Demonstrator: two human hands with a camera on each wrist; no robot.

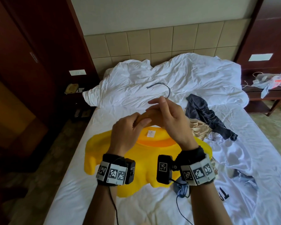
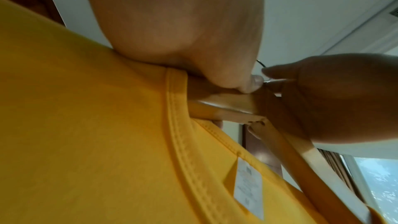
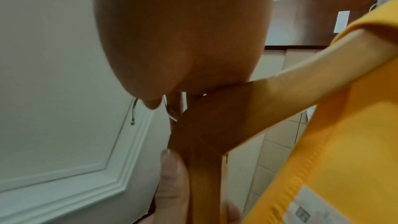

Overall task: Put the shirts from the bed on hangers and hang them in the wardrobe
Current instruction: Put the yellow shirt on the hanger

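Yellow shirt (image 1: pixel 146 153) hangs below my left hand (image 1: pixel 128 129) and right hand (image 1: pixel 173 122), both gripping its wooden hanger (image 2: pixel 224 106); wardrobe and other shirts (image 1: pixel 206 114) remain.

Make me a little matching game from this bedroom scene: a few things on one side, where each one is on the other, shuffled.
Things:
1. wooden hanger
2. yellow shirt
3. dark blue garment
4. telephone

Places:
A. crumpled on the bed, right of the hands
B. on the stand left of the bed
C. gripped by both hands
D. draped over the hanger's arms

Pairs: 1-C, 2-D, 3-A, 4-B
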